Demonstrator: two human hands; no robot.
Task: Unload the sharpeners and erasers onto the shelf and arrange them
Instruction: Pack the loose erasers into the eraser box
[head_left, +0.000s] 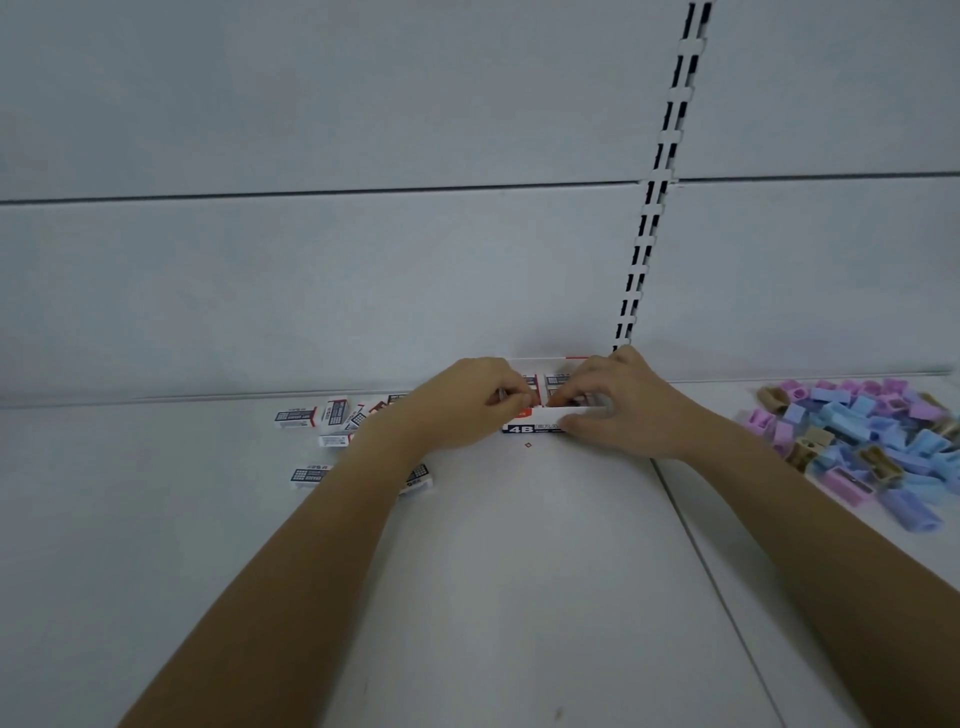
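A single wide-angle camera, worn on the person's head, looks forward and down onto the white shelf (493, 597). It sits close. The left hand (457, 408) and right hand (623, 410) meet at mid-frame, and the back panel (311, 130) with its slotted upright (655, 208) fills the upper half.

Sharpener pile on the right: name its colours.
The sharpeners are blue, pinkish purple and tan, best seen in the head view.
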